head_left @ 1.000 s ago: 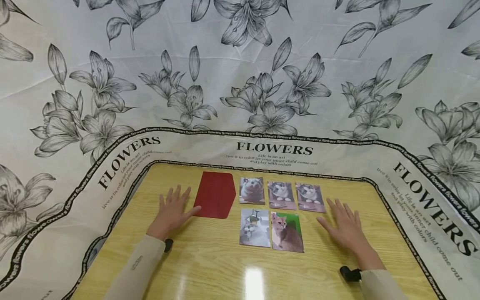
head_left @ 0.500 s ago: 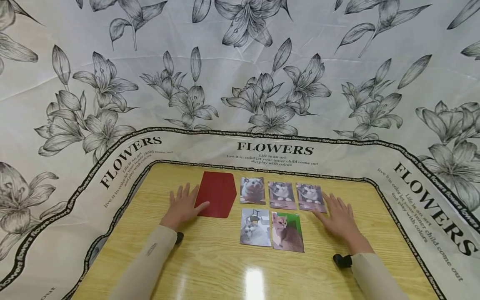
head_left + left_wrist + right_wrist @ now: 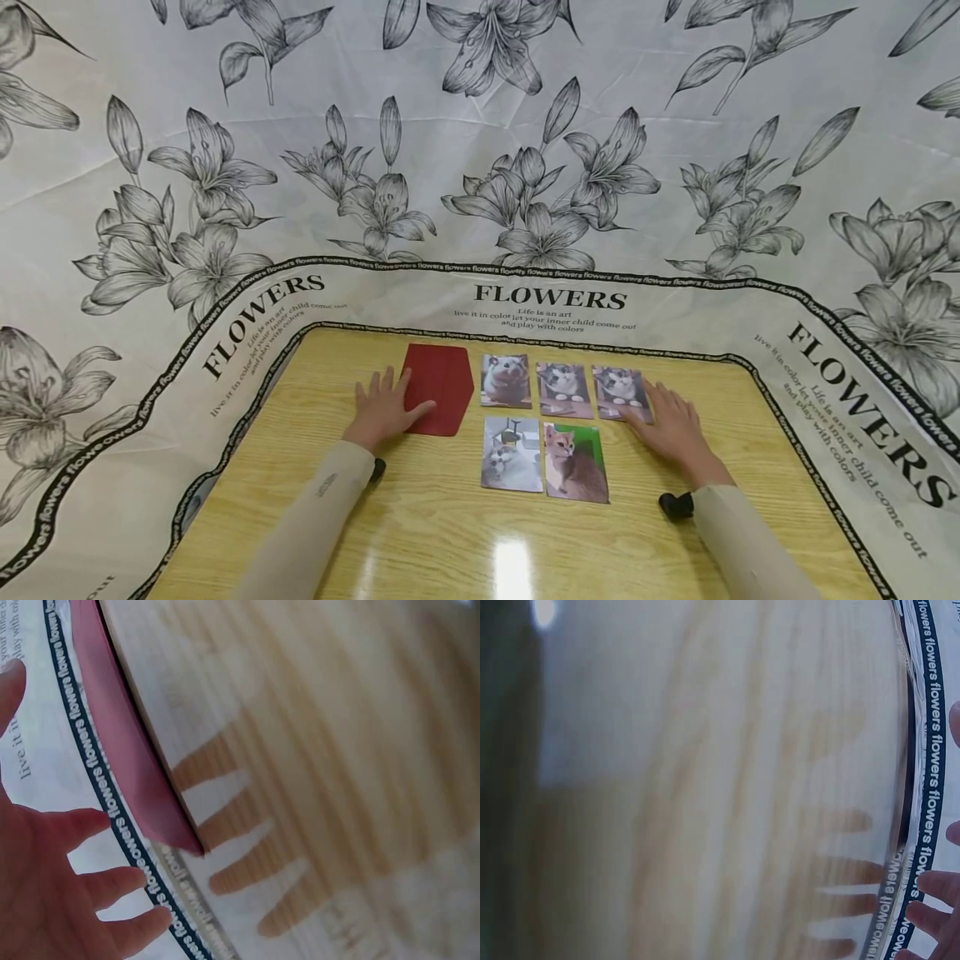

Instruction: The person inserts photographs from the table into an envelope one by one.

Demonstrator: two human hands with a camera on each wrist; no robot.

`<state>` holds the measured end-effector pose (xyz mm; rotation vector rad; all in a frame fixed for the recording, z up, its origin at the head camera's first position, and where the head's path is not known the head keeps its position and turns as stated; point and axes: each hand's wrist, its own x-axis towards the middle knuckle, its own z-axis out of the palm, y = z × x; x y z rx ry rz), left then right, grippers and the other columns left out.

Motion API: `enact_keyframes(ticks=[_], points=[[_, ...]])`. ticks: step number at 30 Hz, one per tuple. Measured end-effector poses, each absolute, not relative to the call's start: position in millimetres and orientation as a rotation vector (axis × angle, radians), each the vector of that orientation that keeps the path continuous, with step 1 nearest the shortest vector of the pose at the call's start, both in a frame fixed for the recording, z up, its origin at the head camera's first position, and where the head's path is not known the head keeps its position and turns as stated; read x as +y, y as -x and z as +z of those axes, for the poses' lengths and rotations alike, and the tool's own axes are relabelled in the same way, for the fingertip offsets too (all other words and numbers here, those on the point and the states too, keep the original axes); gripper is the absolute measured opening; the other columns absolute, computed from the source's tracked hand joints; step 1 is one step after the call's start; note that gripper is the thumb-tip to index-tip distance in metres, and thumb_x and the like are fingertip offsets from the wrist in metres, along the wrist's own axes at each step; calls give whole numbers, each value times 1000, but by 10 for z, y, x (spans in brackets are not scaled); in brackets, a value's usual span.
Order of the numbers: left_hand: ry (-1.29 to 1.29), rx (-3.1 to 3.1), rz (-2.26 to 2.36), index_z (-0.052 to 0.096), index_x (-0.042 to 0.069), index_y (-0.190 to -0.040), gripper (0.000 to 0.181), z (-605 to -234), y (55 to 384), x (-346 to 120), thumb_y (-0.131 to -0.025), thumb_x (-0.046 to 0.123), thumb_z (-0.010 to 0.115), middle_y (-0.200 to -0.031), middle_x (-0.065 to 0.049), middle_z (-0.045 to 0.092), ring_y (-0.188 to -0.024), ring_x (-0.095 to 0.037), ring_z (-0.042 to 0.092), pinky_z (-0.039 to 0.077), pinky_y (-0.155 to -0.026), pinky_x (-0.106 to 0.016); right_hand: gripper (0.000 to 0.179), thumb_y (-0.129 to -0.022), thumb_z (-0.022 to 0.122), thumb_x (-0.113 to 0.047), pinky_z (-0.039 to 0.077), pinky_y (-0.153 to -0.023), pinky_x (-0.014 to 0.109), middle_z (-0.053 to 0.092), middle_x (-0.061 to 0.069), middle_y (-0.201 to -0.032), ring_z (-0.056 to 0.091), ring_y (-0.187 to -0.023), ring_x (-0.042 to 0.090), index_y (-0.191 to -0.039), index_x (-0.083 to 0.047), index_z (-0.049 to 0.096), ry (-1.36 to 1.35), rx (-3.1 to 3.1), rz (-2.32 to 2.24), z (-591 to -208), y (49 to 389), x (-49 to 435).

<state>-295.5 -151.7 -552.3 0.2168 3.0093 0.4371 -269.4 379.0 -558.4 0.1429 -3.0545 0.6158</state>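
My left hand (image 3: pixel 382 410), fingers spread, overlaps the left edge of a red envelope (image 3: pixel 441 387) in the head view. In the left wrist view its fingers (image 3: pixel 112 883) stand apart from the envelope (image 3: pixel 124 750), with their reflection on the tabletop. At the right, my right hand (image 3: pixel 675 429) holds nothing; its fingertips overlap the lower right of a photo card of a grey-and-white cat (image 3: pixel 621 392). A similar cat card (image 3: pixel 562 390) and a hamster card (image 3: pixel 505 382) complete that row. Below lie a pale cat card (image 3: pixel 512 454) and a ginger cat card (image 3: pixel 576 463).
The cards and envelope lie flat on a glossy wood-grain table (image 3: pixel 450 533). A white cloth (image 3: pixel 405 292) printed with flowers and lettering surrounds the table at the back and both sides. A black wrist camera (image 3: pixel 677 505) sits at the right cuff.
My left hand has moved right, from beside the envelope to over its left edge. The right hand has shifted left and slightly up, onto the rightmost cat card in view. Cards and envelope stay put.
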Motion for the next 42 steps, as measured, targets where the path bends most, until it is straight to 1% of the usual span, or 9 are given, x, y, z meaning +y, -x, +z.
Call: enact_keyframes(ticks=[7, 11, 16, 21, 26, 29, 32, 37, 42], points=[[-159, 2998, 422, 24, 9, -172, 103, -5533, 2974, -1396, -100, 77, 51, -175, -28, 20, -160, -54, 16, 8, -122, -77, 100, -105, 53, -68, 14, -116, 80, 20, 41, -166, 19, -149, 64, -170, 0, 20, -78, -3081, 626, -5635, 2788, 3768], [-102, 3007, 412, 24, 6, -171, 108, -5498, 2964, -1347, -97, 78, 55, -173, -29, 22, -159, -54, 18, 10, -121, -77, 107, -103, 53, -72, 17, -112, 80, 22, 43, -162, 20, -146, 64, -167, 8, 22, -17, -3101, 631, -5633, 2803, 3744], [-55, 3013, 361, 27, 3, -170, 113, -5474, 2934, -1288, -94, 81, 57, -171, -30, 26, -157, -55, 24, 15, -120, -79, 113, -100, 54, -75, 24, -107, 76, 29, 46, -152, 25, -138, 62, -158, 18, 30, 53, -3105, 620, -5635, 2795, 3708], [-28, 3013, 300, 29, 4, -169, 115, -5498, 2951, -1249, -92, 84, 58, -169, -30, 31, -155, -54, 28, 18, -119, -79, 114, -99, 56, -76, 30, -103, 71, 34, 45, -138, 33, -122, 56, -149, 24, 35, 149, -3070, 673, -5639, 2808, 3674], [-17, 3013, 270, 31, 3, -169, 115, -5478, 2939, -1226, -91, 81, 63, -165, -30, 35, -150, -52, 35, 23, -120, -73, 109, -98, 60, -72, 33, -102, 70, 37, 41, -128, 36, -114, 54, -140, 26, 39, 223, -3053, 717, -5599, 2807, 3612], [-11, 3019, 287, 33, 2, -167, 114, -5470, 2934, -1219, -91, 78, 67, -159, -31, 38, -145, -49, 38, 31, -120, -64, 107, -98, 61, -72, 34, -102, 71, 38, 41, -125, 38, -114, 55, -136, 26, 40, 263, -3059, 712, -5604, 2824, 3591], [7, 3027, 282, 35, 1, -166, 114, -5458, 2931, -1212, -89, 77, 70, -150, -32, 42, -136, -45, 41, 40, -114, -56, 105, -97, 62, -71, 36, -100, 70, 39, 41, -122, 39, -114, 56, -131, 26, 40, 302, -3059, 691, -5615, 2837, 3572], [63, 3020, 239, 36, 2, -167, 116, -5417, 2917, -1194, -87, 78, 71, -138, -35, 47, -126, -44, 46, 44, -106, -54, 101, -96, 66, -66, 38, -98, 69, 40, 42, -121, 41, -115, 57, -129, 26, 41, 364, -3037, 686, -5623, 2831, 3539], [152, 2994, 265, 30, -3, -166, 122, -5400, 2936, -1178, -85, 76, 76, -142, -41, 46, -134, -51, 46, 44, -110, -56, 99, -95, 69, -63, 40, -94, 67, 42, 42, -117, 42, -113, 57, -126, 26, 42, 419, -3029, 674, -5608, 2816, 3505]])
